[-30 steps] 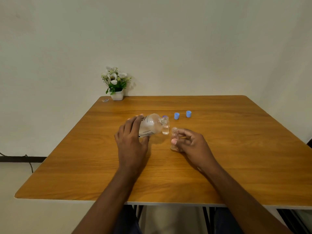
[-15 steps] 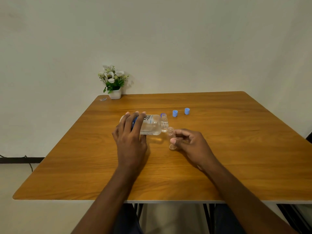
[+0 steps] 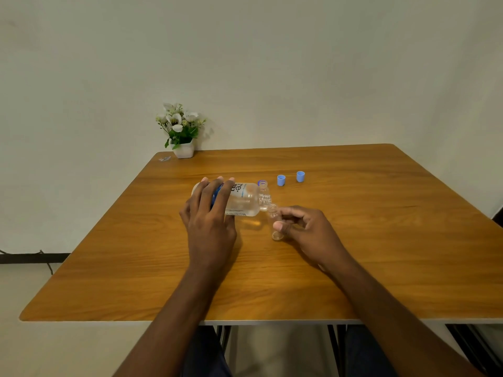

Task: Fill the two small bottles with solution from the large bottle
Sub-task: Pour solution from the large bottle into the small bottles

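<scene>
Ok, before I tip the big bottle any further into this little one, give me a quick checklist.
1. Left hand grip on the large bottle: ok, fingers wrap its body.
2. Right hand grip on the small bottle: ok, pinched, tilted toward the pour.
3. Mouth meets opening: ok, they look lined up; contact cannot tell.
4. Fill level: cannot tell, clear glass.
5. Second small bottle clear of the neck: not ok, it stands right behind it.
6. Blue caps out of the way: ok.
</scene>
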